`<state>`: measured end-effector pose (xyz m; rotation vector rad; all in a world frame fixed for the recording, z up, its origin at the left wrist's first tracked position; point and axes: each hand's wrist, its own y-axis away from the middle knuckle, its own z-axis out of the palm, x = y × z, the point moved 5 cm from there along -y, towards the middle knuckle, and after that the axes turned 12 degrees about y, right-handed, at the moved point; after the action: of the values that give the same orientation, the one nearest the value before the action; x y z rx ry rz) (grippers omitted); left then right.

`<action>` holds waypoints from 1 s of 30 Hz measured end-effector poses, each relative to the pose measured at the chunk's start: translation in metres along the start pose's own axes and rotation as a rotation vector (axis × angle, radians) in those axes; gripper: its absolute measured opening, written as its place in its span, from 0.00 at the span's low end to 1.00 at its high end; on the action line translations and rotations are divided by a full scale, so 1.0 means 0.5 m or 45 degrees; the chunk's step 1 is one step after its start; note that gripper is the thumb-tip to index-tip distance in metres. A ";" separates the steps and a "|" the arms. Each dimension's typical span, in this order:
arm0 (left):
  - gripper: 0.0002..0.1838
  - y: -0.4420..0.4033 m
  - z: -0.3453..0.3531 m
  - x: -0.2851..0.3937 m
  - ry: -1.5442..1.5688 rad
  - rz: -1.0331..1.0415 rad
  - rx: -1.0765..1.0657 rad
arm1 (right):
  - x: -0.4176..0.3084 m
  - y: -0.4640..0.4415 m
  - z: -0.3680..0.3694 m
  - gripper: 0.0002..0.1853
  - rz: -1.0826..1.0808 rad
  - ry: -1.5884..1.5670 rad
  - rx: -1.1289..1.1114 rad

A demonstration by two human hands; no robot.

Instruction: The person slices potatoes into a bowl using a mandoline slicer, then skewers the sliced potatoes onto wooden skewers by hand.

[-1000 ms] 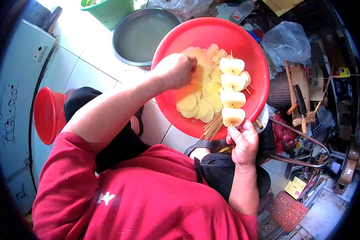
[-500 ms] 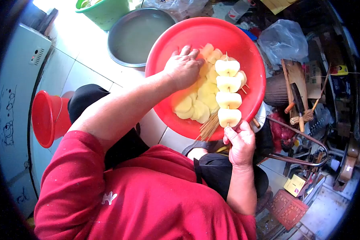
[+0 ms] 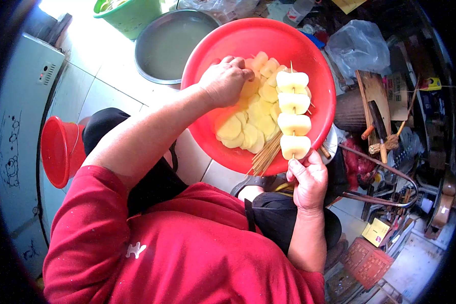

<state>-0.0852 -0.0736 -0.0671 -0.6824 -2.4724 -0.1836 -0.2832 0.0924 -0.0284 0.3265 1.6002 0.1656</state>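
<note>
My right hand (image 3: 309, 182) pinches the lower end of a wooden skewer threaded with several thick pale-yellow potato slices (image 3: 294, 124). This skewer stands roughly upright in view, over the right side of a red plastic basin (image 3: 223, 43). Inside the basin lies a heap of loose potato slices (image 3: 261, 119). My left hand (image 3: 224, 82) is at the heap's upper left, fingers curled down; its fingertips and anything between them are hidden. Bare bamboo skewers (image 3: 266, 156) lie in a bundle at the basin's near edge, left of my right hand. Other skewer tips poke out behind the held one.
A dark basin of cloudy water (image 3: 175, 48) and a green bucket (image 3: 129, 17) stand beyond, to the left. At far left are a small red bucket (image 3: 55, 152) and a white cabinet (image 3: 20, 131). A wooden board (image 3: 374, 96), a knife and a metal-framed stool (image 3: 385, 202) crowd the right.
My left hand has moved slightly left and its fingers have curled in more. The loaded skewer and my right hand have shifted a little to the right.
</note>
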 end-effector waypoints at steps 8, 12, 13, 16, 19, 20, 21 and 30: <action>0.25 -0.004 -0.001 0.004 0.004 -0.077 -0.083 | 0.000 0.002 -0.002 0.11 0.002 0.008 -0.011; 0.18 0.006 -0.003 0.031 -0.140 0.043 0.141 | -0.003 0.001 -0.005 0.12 0.007 0.004 -0.002; 0.16 0.007 -0.004 0.048 -0.122 0.141 0.156 | -0.005 0.001 -0.006 0.12 -0.002 0.010 0.011; 0.14 0.005 0.033 0.088 0.127 0.208 -0.084 | -0.010 0.001 -0.008 0.13 -0.011 0.002 0.026; 0.17 0.020 0.087 0.121 0.006 0.304 -0.287 | -0.011 0.001 -0.006 0.14 0.007 -0.003 0.022; 0.17 0.019 0.092 0.123 0.010 0.303 -0.287 | -0.009 0.000 -0.007 0.14 0.009 0.000 0.022; 0.18 0.018 0.099 0.124 -0.025 0.284 -0.315 | -0.006 0.000 -0.008 0.14 0.019 0.001 0.020; 0.16 0.014 0.104 0.105 -0.093 0.069 -0.309 | -0.009 0.003 -0.011 0.13 0.014 0.007 0.001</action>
<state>-0.1443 -0.0309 -0.0814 -0.8701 -2.5214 -0.4504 -0.2886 0.0928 -0.0236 0.3360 1.6043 0.1742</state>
